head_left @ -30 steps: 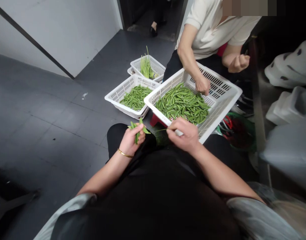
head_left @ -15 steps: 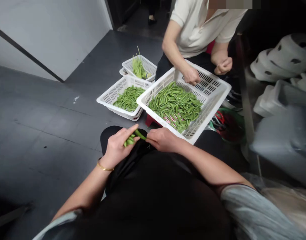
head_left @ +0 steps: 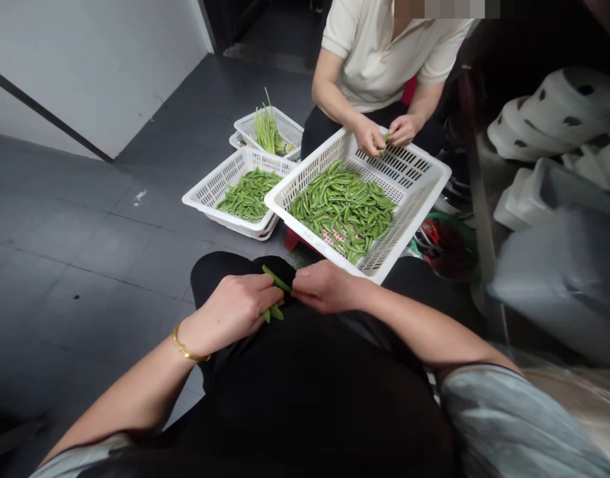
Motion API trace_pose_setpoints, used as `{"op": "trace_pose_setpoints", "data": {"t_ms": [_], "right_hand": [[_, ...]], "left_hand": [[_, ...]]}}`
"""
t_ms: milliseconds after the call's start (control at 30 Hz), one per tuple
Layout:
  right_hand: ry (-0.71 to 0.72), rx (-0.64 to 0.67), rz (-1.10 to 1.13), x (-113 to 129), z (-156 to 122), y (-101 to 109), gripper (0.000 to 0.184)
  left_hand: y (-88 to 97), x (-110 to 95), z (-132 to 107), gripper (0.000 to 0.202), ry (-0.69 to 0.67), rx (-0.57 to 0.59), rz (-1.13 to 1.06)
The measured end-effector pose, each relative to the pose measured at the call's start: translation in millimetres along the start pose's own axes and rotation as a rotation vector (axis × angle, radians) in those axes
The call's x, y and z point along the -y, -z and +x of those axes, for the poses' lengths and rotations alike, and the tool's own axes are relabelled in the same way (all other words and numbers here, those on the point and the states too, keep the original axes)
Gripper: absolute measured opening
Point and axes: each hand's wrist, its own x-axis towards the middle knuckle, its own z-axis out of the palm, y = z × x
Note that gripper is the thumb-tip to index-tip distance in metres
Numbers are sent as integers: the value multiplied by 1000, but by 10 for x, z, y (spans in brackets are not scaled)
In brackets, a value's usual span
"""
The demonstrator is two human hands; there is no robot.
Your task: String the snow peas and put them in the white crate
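Note:
My left hand (head_left: 235,311) is closed around a few green pea pods (head_left: 273,312) over my lap. My right hand (head_left: 323,287) pinches the end of one pea pod (head_left: 276,278) that sticks out from the left hand. Just beyond my hands stands a large white basket (head_left: 424,192) with a heap of pea pods (head_left: 344,209). A person in a cream shirt sits opposite, both of that person's hands (head_left: 384,133) together on a pod at the basket's far rim.
A smaller white basket (head_left: 210,192) of pea pods sits on the dark floor to the left. Behind it another white basket (head_left: 289,129) holds green stalks. White foam shapes (head_left: 558,113) and plastic wrapping lie at the right. A grey wall runs along the left.
My hands have come closer together and lower over my lap; the left hand turned palm down. The person opposite brought both hands together at the basket's rim.

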Motion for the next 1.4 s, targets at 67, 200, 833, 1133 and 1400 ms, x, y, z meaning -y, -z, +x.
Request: {"op": "trace_pose_setpoints", "data": {"t_ms": [67,200,833,1133,1400], "right_hand": [[-11,-81,81,-47,-35,24,29],[21,61,123,-53,-38,72,23],[-261,-396,569,209,-8,-133,28],[-112,-358,490,164,192,-10,30],[-242,-738,330,208,284,-162,27]], "left_hand": [[-30,2,-24,17,31,-124,-79],[43,-50,-67,19,104,-261,-116],[-462,76,158,17,585,0,-1582],[-528,82,187,6,504,-192,-1827],[-535,-4,405,24,487,-635,-2090]]}}
